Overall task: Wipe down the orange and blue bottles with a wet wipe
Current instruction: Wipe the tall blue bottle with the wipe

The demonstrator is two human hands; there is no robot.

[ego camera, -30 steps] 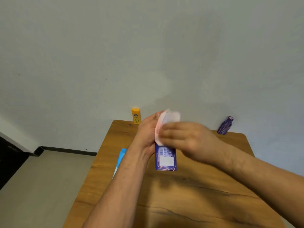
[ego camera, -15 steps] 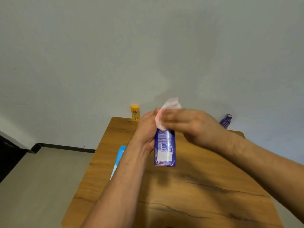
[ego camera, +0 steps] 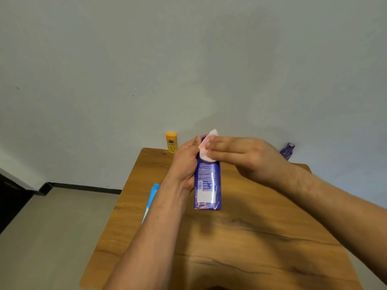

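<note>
A: Starting far left of the blue bottle, a pale blue packet lies flat, partly hidden behind the forearm.

B: Then, left of the blue bottle and beyond it, the orange bottle stands upright, well apart from both hands. It's nearer the left one, so I'd expect that hand to fetch it when its turn comes.

A: Now the action! The left hand is wrapped round the blue bottle's left flank, fingers curled in a firm grip.

B: The blue bottle sits right between the two hands, close to upright, with its base towards the person and its cap end away. Is the base on the table? I can't tell from here.

A: Up at the cap end the white wipe is bunched against the bottle, with a corner poking out above the fingers.

B: That's the right hand, reaching in from the bottle's right. Its fingers lie nearly straight across, pressing the wipe on. The thumb is hidden, so I can't say whether it's pinching.

A: Here's what matters: the wipe is at the top, and the whole printed length of the bottle runs down from it towards the person.

B: So I'd say the stroke should follow that long axis downward, with the left hand as the anchor.

A: And far right of the blue bottle, a purple bottle leans, out of play.
</note>
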